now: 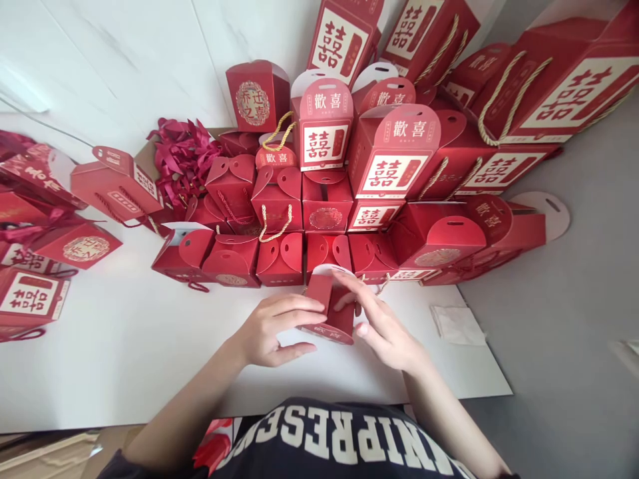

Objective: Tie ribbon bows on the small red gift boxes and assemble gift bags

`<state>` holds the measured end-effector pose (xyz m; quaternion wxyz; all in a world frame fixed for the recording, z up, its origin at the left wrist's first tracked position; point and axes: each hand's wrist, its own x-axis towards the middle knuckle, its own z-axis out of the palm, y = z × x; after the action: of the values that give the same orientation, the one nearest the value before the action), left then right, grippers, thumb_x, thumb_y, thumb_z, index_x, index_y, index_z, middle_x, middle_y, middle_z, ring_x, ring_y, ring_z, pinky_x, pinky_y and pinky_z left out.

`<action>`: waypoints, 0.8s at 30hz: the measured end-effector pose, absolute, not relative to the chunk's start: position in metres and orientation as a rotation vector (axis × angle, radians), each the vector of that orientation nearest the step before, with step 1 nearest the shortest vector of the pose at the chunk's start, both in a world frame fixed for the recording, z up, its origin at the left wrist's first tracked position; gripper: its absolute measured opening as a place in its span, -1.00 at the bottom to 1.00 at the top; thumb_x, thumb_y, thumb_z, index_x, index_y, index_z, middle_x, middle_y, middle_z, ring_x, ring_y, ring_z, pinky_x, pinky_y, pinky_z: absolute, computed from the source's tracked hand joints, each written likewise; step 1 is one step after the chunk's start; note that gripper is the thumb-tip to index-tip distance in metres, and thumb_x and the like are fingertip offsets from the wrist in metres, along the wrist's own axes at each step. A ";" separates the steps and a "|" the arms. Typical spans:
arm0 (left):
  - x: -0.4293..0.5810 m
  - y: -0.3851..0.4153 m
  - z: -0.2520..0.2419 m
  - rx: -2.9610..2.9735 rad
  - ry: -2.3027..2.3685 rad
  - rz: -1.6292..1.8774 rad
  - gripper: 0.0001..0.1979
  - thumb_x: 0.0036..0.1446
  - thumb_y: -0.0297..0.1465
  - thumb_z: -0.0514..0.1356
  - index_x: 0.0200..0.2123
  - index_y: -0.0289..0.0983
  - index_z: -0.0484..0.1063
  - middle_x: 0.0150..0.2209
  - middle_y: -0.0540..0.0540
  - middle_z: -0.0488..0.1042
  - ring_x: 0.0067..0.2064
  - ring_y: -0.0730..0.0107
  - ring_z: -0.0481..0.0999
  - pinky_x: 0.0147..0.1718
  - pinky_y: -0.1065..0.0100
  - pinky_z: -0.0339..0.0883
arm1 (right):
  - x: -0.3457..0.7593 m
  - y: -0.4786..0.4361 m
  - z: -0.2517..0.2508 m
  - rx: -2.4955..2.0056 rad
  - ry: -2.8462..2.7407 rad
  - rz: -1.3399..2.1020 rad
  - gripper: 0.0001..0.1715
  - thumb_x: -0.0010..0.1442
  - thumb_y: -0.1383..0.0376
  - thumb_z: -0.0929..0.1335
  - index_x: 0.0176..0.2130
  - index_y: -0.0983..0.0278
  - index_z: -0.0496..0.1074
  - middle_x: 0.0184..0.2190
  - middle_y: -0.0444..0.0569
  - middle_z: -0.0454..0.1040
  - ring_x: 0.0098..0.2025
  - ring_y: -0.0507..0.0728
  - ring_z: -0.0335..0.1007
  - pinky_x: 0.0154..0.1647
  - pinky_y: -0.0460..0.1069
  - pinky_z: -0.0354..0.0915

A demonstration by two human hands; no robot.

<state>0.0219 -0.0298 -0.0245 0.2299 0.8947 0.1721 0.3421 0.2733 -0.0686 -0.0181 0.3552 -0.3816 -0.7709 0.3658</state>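
A small red gift box (319,293) stands on the white table in front of me, its top flaps partly folded and one rounded flap raised at the back. My left hand (279,329) rests its fingertips on the box's left side, fingers stretched out and thumb apart. On the other side, my right hand (384,326) reaches over the top with its fingers spread, the fingertips touching the flaps. Just behind stands a row of red boxes, among them a closed one (279,258) with curved, interlocked flaps.
Red boxes with rope handles, such as a tall one (392,159), are stacked at the back and right. Dark red ribbons (184,156) lie in a heap at the back left. More boxes (30,296) sit at far left. A white tissue (456,324) lies near the grey wall.
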 end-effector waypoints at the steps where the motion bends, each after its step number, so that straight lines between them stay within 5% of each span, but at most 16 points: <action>1: 0.023 -0.030 -0.025 2.447 0.469 0.935 -0.61 0.09 -0.32 0.33 0.01 -0.25 0.47 -0.07 -0.20 0.58 -0.02 0.17 0.57 -0.01 0.20 0.44 | 0.272 -0.068 -0.018 -1.016 -1.972 0.938 -0.28 0.39 -0.08 0.10 0.38 0.13 -0.06 0.41 0.02 0.02 0.40 0.26 0.01 0.32 0.22 0.16; 5: 0.027 -0.033 -0.027 2.426 0.540 0.934 -0.82 0.13 -0.41 0.29 -0.16 -0.24 0.48 -0.24 -0.11 0.62 -0.16 0.27 0.61 -0.12 0.28 0.46 | 0.264 -0.071 -0.019 -1.095 -2.007 0.795 -0.44 0.38 0.06 0.22 0.29 0.12 0.14 0.37 0.01 0.10 0.38 0.21 0.04 0.34 0.18 0.13; 10: 0.031 -0.036 -0.028 2.459 0.754 0.978 -0.71 0.15 -0.43 0.28 -0.03 -0.23 0.42 -0.19 -0.14 0.56 -0.16 0.30 0.56 -0.14 0.29 0.45 | 0.258 -0.076 -0.029 -1.195 -1.983 0.480 0.00 0.23 -0.15 0.30 0.39 0.27 -0.08 0.40 0.21 -0.02 0.40 0.36 -0.04 0.38 0.35 -0.05; 15: 0.038 -0.042 -0.025 2.622 0.936 0.918 -0.48 0.15 -0.31 0.29 0.17 -0.20 0.32 0.13 -0.24 0.40 0.16 0.10 0.38 0.11 0.09 0.32 | 0.252 -0.074 -0.034 -1.129 -2.243 0.411 -0.54 0.40 0.27 0.23 0.26 0.18 0.21 0.18 0.03 0.43 0.30 0.21 0.22 0.39 0.35 -0.11; 20: 0.013 -0.010 0.007 2.757 0.967 1.217 -0.61 0.11 -0.41 0.31 0.03 -0.12 0.46 -0.02 -0.11 0.52 0.02 0.19 0.48 0.05 0.13 0.33 | 0.252 -0.076 -0.035 -1.125 -2.242 0.245 -0.55 0.38 0.34 0.24 0.23 0.19 0.27 0.19 0.08 0.40 0.26 0.22 0.26 0.34 0.36 -0.01; 24: -0.050 0.079 0.055 2.322 1.565 1.535 -0.84 0.19 -0.42 0.24 -0.16 -0.23 0.57 0.01 -0.03 0.48 0.08 0.29 0.40 0.18 0.18 0.23 | 0.256 -0.080 -0.036 -1.129 -2.127 0.182 -0.58 0.32 0.36 0.31 0.15 0.19 0.35 0.17 0.12 0.37 0.21 0.24 0.28 0.28 0.32 0.11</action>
<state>-0.0498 0.0793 0.0546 -0.0258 0.7270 0.4898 0.4805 0.2560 -0.0802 -0.0361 0.3555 -0.4371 -0.8232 0.0706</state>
